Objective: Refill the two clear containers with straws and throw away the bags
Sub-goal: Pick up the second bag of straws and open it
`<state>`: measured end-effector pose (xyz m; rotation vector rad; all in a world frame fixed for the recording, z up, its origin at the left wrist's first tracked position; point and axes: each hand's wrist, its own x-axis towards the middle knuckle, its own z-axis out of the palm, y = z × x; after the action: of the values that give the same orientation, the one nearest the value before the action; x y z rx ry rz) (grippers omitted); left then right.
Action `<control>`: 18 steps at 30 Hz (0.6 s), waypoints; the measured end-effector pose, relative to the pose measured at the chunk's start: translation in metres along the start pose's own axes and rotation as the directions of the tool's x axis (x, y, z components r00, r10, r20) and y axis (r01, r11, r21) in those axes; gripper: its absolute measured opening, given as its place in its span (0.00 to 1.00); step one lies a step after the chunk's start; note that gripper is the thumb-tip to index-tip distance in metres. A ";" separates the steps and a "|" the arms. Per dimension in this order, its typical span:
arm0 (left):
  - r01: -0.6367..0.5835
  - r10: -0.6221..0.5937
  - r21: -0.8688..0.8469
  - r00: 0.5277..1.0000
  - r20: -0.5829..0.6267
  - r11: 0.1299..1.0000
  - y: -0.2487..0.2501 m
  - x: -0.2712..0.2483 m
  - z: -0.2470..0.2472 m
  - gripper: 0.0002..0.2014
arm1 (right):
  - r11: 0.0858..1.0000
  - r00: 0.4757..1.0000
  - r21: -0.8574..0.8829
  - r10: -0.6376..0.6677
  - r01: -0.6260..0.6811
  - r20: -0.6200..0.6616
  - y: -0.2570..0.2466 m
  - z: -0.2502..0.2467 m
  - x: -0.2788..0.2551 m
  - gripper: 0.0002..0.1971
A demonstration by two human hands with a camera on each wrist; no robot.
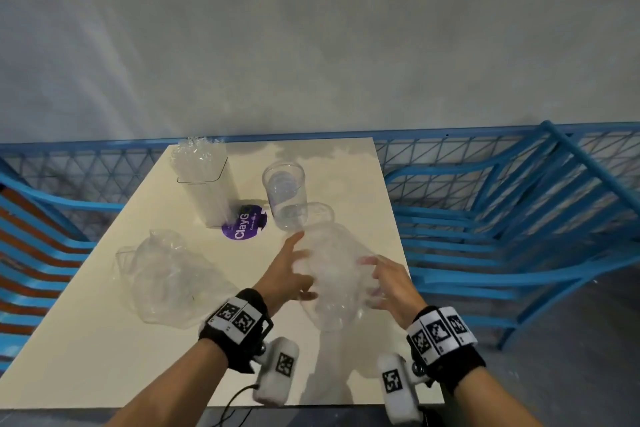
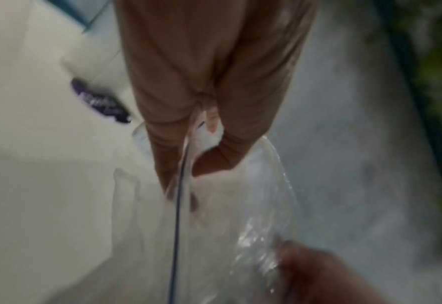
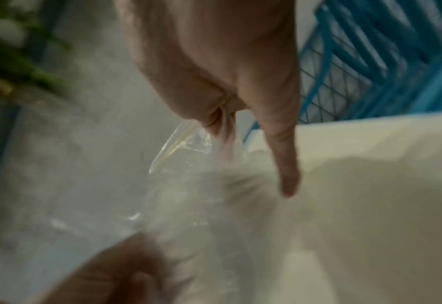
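Note:
A clear plastic bag [image 1: 332, 274] with pale, blurred contents hangs over the table's right half, gripped from both sides. My left hand [image 1: 299, 267] pinches its left edge with the index finger pointing out. My right hand [image 1: 373, 279] holds its right edge. In the left wrist view the left hand [image 2: 201, 144] pinches the bag [image 2: 227, 226]. In the right wrist view the right hand [image 3: 222, 123] pinches the bag [image 3: 188, 185], index finger straight. Just beyond the bag stands a round clear cup [image 1: 285, 196]. At the back left, a tall square clear container [image 1: 204, 184] holds clear straws.
A crumpled clear bag [image 1: 166, 281] lies on the cream table [image 1: 86, 340] at the left. A purple round sticker [image 1: 245, 221] sits between the containers. Blue slatted chairs [image 1: 502, 236] and a blue mesh fence [image 1: 433, 152] flank the table.

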<state>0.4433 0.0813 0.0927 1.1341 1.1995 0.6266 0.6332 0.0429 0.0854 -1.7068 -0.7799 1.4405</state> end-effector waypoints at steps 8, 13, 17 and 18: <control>0.184 -0.188 -0.153 0.982 -0.013 0.971 0.006 0.004 0.000 0.32 | 0.954 0.994 0.281 0.100 -0.110 0.048 0.002 -0.007 0.003 0.11; 0.130 -0.119 -0.166 0.990 0.078 0.978 -0.002 -0.004 0.007 0.44 | 0.906 0.986 0.417 0.002 -0.072 0.167 -0.015 -0.003 -0.003 0.09; -0.008 0.032 -0.465 0.999 0.044 0.885 0.005 -0.002 -0.005 0.44 | 0.882 0.999 0.469 -0.036 0.050 -0.039 -0.033 -0.017 0.006 0.09; -0.019 0.042 -0.501 0.999 0.035 0.865 0.008 -0.001 -0.004 0.45 | 0.905 0.999 0.424 -0.021 0.031 -0.028 -0.032 -0.017 0.007 0.10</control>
<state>0.4409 0.0840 0.1004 0.7187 0.9046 0.8735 0.6516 0.0629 0.1098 -1.3683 -0.4306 1.4439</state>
